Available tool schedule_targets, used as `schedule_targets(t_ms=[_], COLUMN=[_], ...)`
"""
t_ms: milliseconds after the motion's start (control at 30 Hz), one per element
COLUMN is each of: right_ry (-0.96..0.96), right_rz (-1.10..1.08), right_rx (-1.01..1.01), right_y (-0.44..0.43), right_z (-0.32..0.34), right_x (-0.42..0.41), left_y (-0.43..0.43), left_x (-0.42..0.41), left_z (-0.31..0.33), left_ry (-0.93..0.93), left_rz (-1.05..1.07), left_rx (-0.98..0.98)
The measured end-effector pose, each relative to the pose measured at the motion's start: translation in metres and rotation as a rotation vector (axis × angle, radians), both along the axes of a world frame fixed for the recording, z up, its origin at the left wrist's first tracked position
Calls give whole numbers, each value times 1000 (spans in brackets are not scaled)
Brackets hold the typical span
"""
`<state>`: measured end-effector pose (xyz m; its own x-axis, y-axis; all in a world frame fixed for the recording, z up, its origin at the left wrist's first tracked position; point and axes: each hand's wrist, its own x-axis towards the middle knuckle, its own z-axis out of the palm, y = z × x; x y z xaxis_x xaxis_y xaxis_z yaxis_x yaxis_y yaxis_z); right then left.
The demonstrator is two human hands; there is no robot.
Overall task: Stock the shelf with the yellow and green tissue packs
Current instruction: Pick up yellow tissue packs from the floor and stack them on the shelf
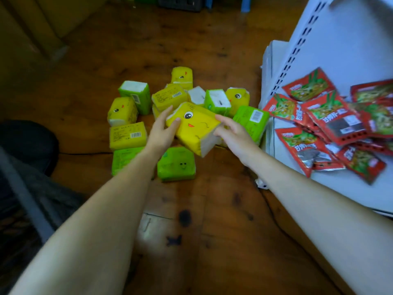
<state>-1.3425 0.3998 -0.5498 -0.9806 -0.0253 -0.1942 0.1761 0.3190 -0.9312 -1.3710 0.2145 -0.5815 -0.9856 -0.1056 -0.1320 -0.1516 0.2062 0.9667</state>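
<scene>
Yellow plastic wrap fills the space between my hands: I hold one yellow tissue pack point(192, 126) just above centre frame, tilted, its cartoon face turned up and its white tissue end facing the lower right. My left hand point(163, 128) grips the pack's left end, thumb laid on the printed face and fingers curled behind the upper edge. My right hand point(231, 133) holds the right end, fingers bent round the corner. The pack is lifted clear above the other packs lying on the wooden floor point(191, 39).

Directly below it sits a green pack with a smiley point(176, 165). Just right of my right hand lies a green pack with a barcode point(252, 121), close to the foot of the shelf. Left of my left wrist a yellow pack with a barcode point(127, 136) lies flat, with another green pack point(123, 159) below it, partly hidden by my forearm. More yellow and green packs crowd behind, towards the upper centre.

At the right of the frame stands the white shelf point(350, 50), where red snack packets point(331, 122) lie overlapping in a loose heap.
</scene>
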Motion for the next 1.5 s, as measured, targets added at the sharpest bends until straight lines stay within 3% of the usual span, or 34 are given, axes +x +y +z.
schedule_targets(t_ms=[133, 300, 700, 900, 1067, 1500], right_ry=[84, 318, 745, 884, 919, 820], right_rz=[137, 157, 76, -46, -157, -527], right_rx=[104, 282, 244, 233, 199, 187], right_y=[-7, -25, 30, 94, 190, 455], right_z=[43, 116, 305, 382, 412, 382], right_x=[9, 9, 23, 34, 49, 117], left_y=[15, 18, 63, 116, 195, 445], left_x=[-5, -1, 44, 53, 54, 81], left_z=[39, 113, 323, 394, 423, 408], left_ry=[26, 133, 609, 869, 961, 875], left_rz=[159, 311, 188, 4, -221, -704], left_rx=[20, 39, -31, -85, -114, -261])
